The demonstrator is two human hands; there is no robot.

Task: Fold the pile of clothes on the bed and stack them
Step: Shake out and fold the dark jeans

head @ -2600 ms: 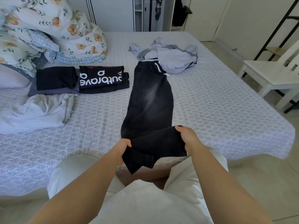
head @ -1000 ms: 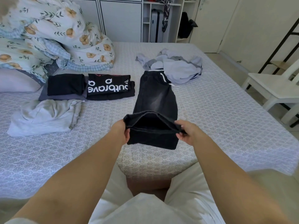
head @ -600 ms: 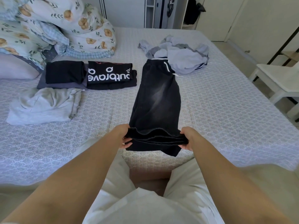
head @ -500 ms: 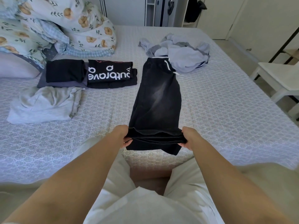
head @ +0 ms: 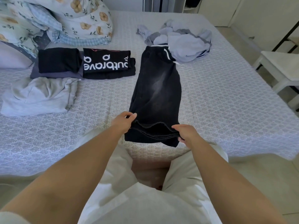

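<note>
A person stands at the foot of a bed [head: 226, 102] covered in a pale patterned sheet, seen from a head-worn camera looking down. A pair of faded black denim trousers with a white-striped waistband [head: 156, 88] lies lengthwise down the middle of the bed, waistband at the far end.

The left hand [head: 124, 119] pinches the left corner of the near hem between thumb and fingers. The right hand [head: 186, 132] grips the right corner, fingers curled under the cloth. Half a second ago both hands held the hem level at the bed's edge; now the left hand has moved slightly forward and up, so the doubled-over hem slants and shows stacked layers. A second ago the hem was lifted much farther up the trousers, so the fold seems to have been pulled back and restarted. Judging by this, the lengthwise fold is done and the crosswise fold is only beginning.

Left of the trousers sit folded black garments, one printed with white lettering [head: 106, 63], and a loosely folded grey garment [head: 40, 96]. A crumpled pale blue pile of clothes [head: 182, 39] waits beyond the waistband, still unfolded.
</note>
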